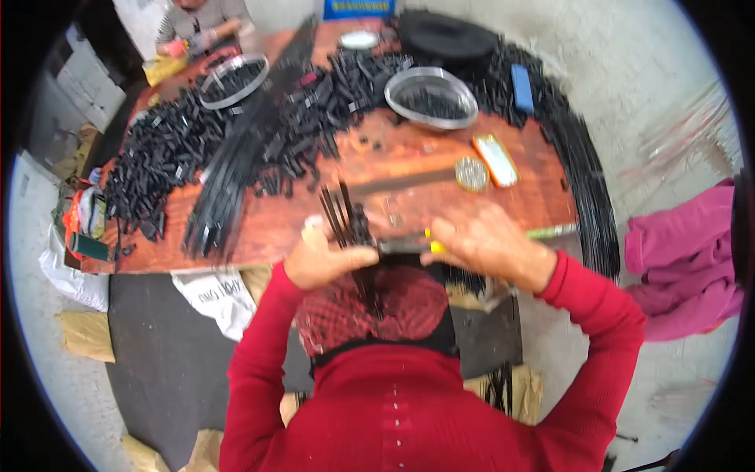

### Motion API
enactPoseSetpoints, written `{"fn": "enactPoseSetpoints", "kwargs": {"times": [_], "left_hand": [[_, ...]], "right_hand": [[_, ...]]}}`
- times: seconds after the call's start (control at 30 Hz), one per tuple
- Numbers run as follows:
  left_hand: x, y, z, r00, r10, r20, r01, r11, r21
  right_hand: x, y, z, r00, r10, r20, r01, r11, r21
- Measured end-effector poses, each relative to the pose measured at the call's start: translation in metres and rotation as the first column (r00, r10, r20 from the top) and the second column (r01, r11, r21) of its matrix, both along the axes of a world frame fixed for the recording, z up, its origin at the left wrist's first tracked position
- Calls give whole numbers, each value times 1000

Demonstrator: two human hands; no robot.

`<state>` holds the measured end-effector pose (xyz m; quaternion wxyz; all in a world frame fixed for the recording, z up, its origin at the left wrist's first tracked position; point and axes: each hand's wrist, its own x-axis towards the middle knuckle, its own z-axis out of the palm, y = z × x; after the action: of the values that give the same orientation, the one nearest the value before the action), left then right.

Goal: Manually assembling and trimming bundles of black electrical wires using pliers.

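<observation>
In front of my chest, my left hand point(322, 256) is closed around several thin black rods point(334, 208) that stand roughly upright, with small black fittings bunched at their middle. My right hand point(491, 242), just to the right, grips a tool with a yellow handle point(436, 242). Its metal part point(401, 244) points left and meets the black fittings; blur hides the exact kind of tool and whether it touches them. Below both hands lies a red patterned cloth point(377, 311) on my lap.
A reddish wooden table point(425, 185) carries heaps of black parts point(169, 149), long black rods point(236, 169), a clear basin point(431, 98), a round tin point(472, 173), a phone point(497, 161) and a blue block point(521, 88). Another person point(200, 31) sits at the far left. Pink clothing point(680, 263) hangs right.
</observation>
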<state>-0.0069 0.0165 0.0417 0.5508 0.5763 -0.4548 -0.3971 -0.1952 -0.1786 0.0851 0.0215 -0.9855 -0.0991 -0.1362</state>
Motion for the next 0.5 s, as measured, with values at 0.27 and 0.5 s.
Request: {"fn": "enactPoseSetpoints", "kwargs": {"times": [0.27, 0.5], "left_hand": [[-6, 1, -11, 996, -28, 89, 43, 986, -162], [-3, 4, -6, 984, -71, 163, 103, 976, -194]], "right_hand": [[-16, 12, 7, 988, -66, -142, 71, 997, 30], [-17, 15, 9, 873, 32, -486, 217, 867, 448]]}}
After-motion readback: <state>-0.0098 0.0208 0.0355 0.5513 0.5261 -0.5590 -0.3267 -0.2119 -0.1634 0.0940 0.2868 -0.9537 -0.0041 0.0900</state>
